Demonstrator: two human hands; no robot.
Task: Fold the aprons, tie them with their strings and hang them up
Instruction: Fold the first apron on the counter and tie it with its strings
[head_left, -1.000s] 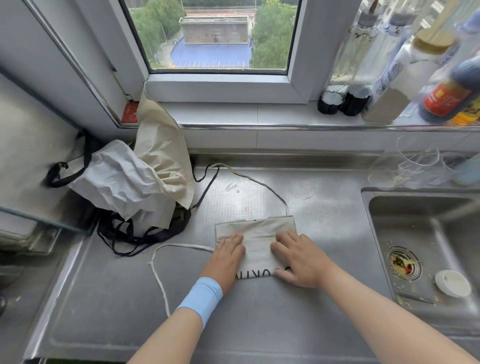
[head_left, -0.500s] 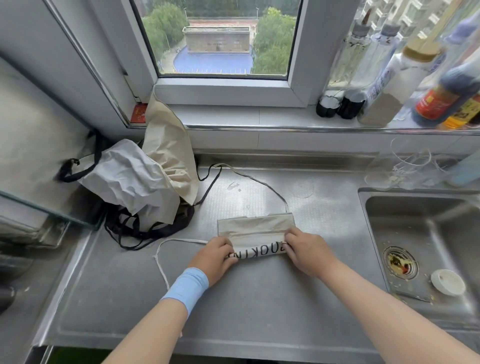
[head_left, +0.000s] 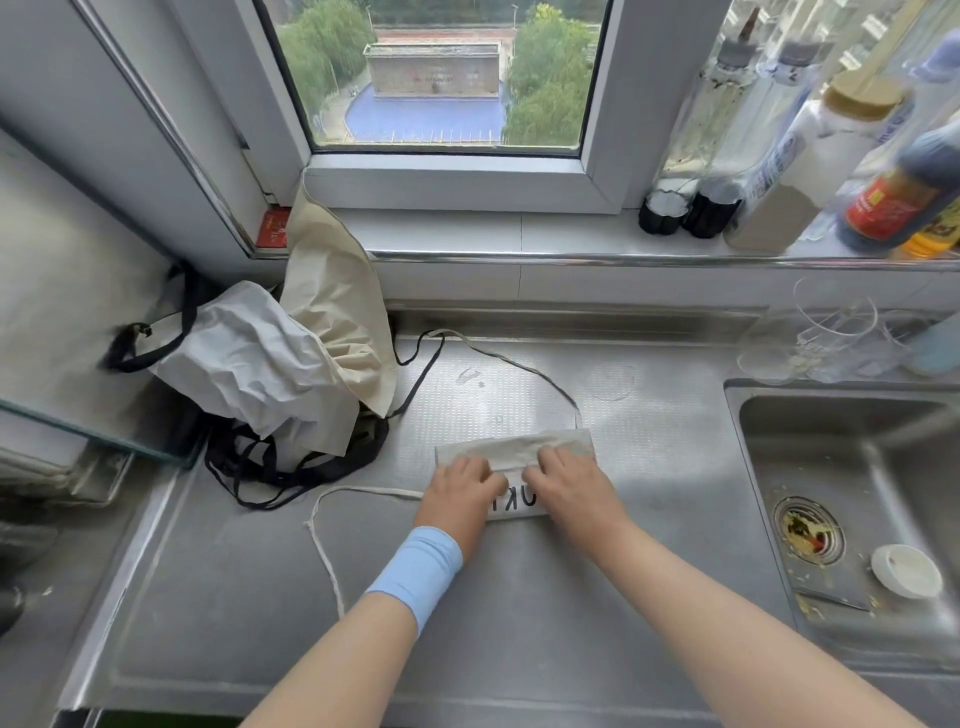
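A cream apron (head_left: 519, 449), folded into a narrow strip with black letters showing, lies on the steel counter (head_left: 519, 613). My left hand (head_left: 460, 493), with a blue wristband, and my right hand (head_left: 569, 486) rest side by side on it, fingers pressing its near half flat. One light string (head_left: 324, 540) loops off to the left. A darker string (head_left: 524, 369) arcs away behind the strip. Several unfolded aprons (head_left: 280, 364), white and cream with black straps, are heaped at the left.
A sink (head_left: 852, 499) with a drain and a white lid (head_left: 906, 570) is at the right. Bottles (head_left: 810, 156) crowd the window sill. Clear glasses (head_left: 831, 332) stand behind the sink. A glass-edged stove ledge (head_left: 62, 421) is at the left.
Both hands rolled the near edge of the apron away from me, making the strip narrower, then came together toward its middle and pressed down.
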